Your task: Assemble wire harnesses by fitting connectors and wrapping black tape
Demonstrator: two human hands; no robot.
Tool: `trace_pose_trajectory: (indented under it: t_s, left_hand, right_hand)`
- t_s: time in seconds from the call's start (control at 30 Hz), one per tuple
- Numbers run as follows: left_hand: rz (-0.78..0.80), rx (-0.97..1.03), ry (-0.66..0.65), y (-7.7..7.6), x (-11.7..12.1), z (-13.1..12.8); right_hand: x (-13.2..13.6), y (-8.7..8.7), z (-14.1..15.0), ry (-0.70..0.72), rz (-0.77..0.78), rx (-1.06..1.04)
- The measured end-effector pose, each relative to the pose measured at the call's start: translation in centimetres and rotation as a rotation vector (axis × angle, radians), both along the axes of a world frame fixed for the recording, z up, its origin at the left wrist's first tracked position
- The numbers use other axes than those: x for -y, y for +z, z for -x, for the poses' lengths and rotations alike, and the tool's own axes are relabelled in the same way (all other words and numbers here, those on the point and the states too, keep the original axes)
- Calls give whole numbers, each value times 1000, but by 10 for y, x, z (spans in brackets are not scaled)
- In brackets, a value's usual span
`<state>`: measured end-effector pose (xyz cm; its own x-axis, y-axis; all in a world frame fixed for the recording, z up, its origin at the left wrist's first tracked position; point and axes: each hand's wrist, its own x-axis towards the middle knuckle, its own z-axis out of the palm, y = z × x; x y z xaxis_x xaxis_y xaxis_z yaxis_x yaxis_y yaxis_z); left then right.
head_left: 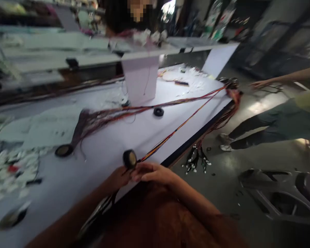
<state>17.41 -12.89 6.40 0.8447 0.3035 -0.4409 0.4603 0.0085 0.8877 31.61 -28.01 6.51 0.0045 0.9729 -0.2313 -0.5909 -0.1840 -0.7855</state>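
Note:
A thin bundle of red, yellow and black wires (167, 137) runs across the white table to my two hands, which are close together at its near edge. My left hand (120, 177) is closed around the bundle, its fingers partly hidden. Curled over the same wires, my right hand (155, 173) touches or nearly touches the left one. A roll of black tape (130, 159) stands on edge right at my fingertips; which hand supports it is unclear. Dark wire ends (110, 203) hang below my left hand. Motion blur hides finger detail.
More tape rolls lie on the table (105, 137), one black roll (158, 112) beyond my hands. A long wire harness (181, 101) crosses behind. White connectors (5, 172) are heaped at left. A raised shelf (93, 57) spans the back. A co-worker's arm (286, 77) reaches in at right.

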Motion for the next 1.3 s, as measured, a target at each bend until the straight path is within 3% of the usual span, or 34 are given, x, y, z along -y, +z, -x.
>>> trace_pose_trajectory:
  t_s: [0.07, 0.13, 0.2, 0.27, 0.37, 0.5, 0.63, 0.77, 0.83, 0.9, 0.97, 1.03, 1.13, 1.2, 1.3]
  left_hand:
    - [209, -43, -92, -4, -5, 1]
    - [406, -34, -69, -8, -10, 2]
    - [553, -35, -56, -11, -13, 2]
    - [654, -43, -75, -11, -13, 3]
    - [744, -37, -111, -4, -13, 4]
    - [768, -13, -160, 7, -15, 5]
    - [528, -11, -138, 10, -18, 5]
    - [-191, 36, -161, 7, -15, 6]
    - [-495, 19, -182, 6, -11, 7]
    - [-565, -25, -210, 6, -7, 8]
    - [-433, -35, -246, 6, -4, 9]
    - [-170, -18, -232, 6, -5, 9]
    - [276, -22, -129, 4, -12, 10]
    - [509, -48, -138, 2, -16, 9]
    - [725, -67, -211, 1, -20, 10]
  right_hand:
    - [0, -16, 2, -122, 92, 19]
    - [0, -34, 3, -251, 142, 74]
    - [-5, -47, 2, -299, 93, 131]
    - [-16, -50, -5, -249, -23, 158]
    - [-39, -43, -23, -37, -167, 186]
    - [-59, -38, -42, 189, -220, 282]
    - [-35, -44, -32, 159, -104, 440]
    - [6, -29, -3, 14, 5, 526]
    - [9, -15, 6, -35, -5, 408]
    - [2, -6, 7, -56, -55, 203]
    - [-5, -5, 3, -77, -102, 60]
    - [-5, -12, -2, -103, -107, 44]
    - [4, -33, -12, -152, -20, 179]
    - [2, -46, -19, -188, 3, 273]
    - [-22, -55, -30, -73, -143, 306]
